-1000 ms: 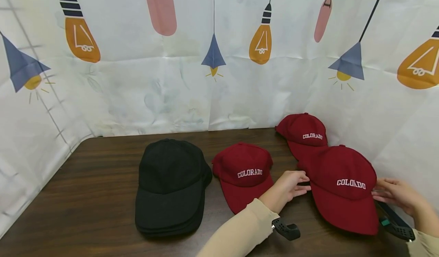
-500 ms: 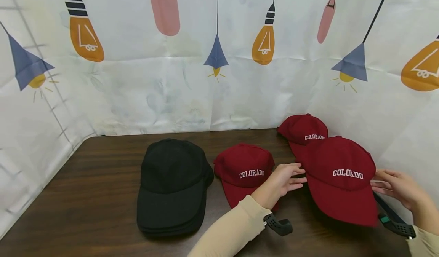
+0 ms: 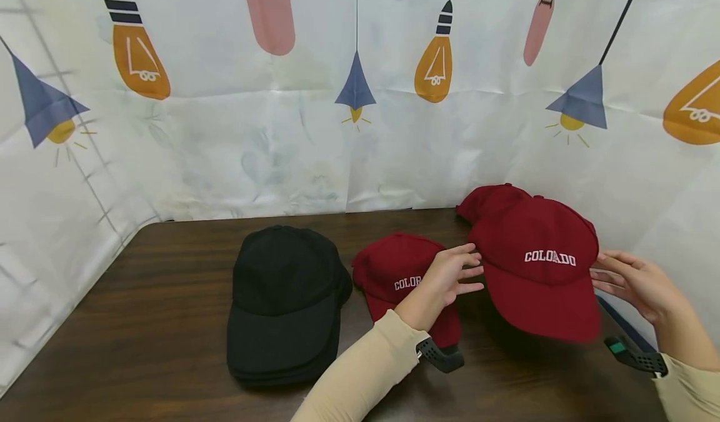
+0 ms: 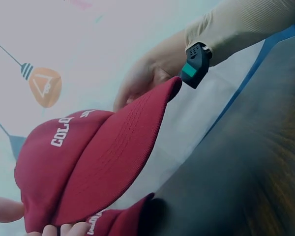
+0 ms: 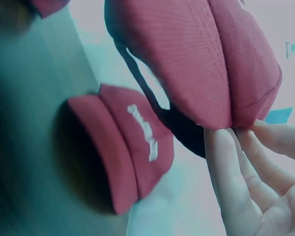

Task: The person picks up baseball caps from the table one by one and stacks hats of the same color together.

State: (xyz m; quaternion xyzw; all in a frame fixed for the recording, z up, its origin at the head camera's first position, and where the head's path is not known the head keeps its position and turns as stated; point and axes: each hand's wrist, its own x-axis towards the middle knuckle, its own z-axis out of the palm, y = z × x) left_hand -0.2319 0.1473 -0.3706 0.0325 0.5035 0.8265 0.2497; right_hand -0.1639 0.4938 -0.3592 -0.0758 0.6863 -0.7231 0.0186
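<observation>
A red baseball cap (image 3: 540, 237) with white COLORADO lettering hangs above the table, brim toward me and tilted down. My left hand (image 3: 450, 277) pinches its left edge; thumb and fingertips show at the crown's rim in the left wrist view. At the opposite side, my right hand (image 3: 641, 284) pinches the rim, seen closely in the right wrist view. Behind the held cap, a second red cap (image 3: 485, 202) sits in the far right corner, mostly hidden in the head view. A third red cap (image 3: 388, 262) lies left of it, partly covered by my left hand and forearm.
Black baseball caps (image 3: 281, 303), stacked on one another, stand left of the red ones on the brown wooden table (image 3: 140, 309). A white curtain (image 3: 225, 153) printed with lamps and bulbs rises behind the table and along its sides.
Both hands have lifted the held red cap and carried it back and slightly left, toward the far corner. It now covers much of the cap behind it. The black caps stay put.
</observation>
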